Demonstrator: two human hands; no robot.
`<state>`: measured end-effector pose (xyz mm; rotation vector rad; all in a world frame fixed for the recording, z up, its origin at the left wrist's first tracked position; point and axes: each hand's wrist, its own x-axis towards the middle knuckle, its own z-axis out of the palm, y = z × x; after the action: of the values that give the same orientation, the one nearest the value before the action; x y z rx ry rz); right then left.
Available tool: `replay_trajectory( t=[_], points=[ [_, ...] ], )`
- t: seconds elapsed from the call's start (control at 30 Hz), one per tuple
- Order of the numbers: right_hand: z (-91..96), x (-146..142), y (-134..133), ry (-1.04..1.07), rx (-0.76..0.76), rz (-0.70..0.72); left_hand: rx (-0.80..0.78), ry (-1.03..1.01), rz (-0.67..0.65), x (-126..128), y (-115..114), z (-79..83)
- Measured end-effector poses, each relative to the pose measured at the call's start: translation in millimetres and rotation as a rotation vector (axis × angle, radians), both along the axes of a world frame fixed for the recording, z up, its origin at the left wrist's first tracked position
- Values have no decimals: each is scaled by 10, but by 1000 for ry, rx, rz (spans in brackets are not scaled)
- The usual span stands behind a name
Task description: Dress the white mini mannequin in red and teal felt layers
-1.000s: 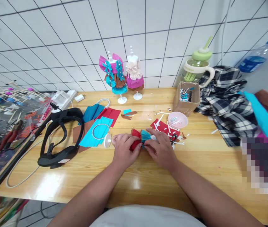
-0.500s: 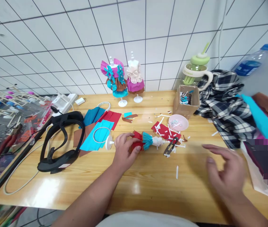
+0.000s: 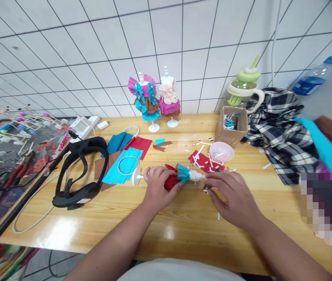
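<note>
Wooden table [image 3: 183, 230], maybe scissors [image 3: 208, 187] under hands.

My table [image 3: 183, 226] is glossy varnished wood; the doll [image 3: 180, 175] wears matt crepe paper on white plastic.

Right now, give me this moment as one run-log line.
left hand: grips mini mannequin lying on table | right hand: open, fingertips at its top end | pink bowl behind

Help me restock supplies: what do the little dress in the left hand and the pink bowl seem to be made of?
The dress in the left hand looks like matte crepe or craft paper, red and teal, with pleated ruffles, on a white, probably plastic mannequin stand. The pink bowl looks like smooth, slightly glossy plastic.
</note>
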<state>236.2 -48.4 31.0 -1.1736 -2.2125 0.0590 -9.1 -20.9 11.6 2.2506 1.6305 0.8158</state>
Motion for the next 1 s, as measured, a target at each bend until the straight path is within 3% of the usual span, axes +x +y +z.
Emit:
replay_trajectory(
  t=[0.1, 0.23, 0.37, 1.0],
  points=[
    [-5, -343, 205, -16, -13, 126, -5, -12, -20, -4, -14, 17],
    [-175, -519, 281, -8, -46, 118, -21, -59, -49, -35, -6, 19],
    [-282, -531, 240, 15, -90, 95, -43, -117, -72, -57, 23, 3],
    [-351, -535, 276, 47, -55, 33, -22, -171, -108, -92, 59, -88]
  ],
)
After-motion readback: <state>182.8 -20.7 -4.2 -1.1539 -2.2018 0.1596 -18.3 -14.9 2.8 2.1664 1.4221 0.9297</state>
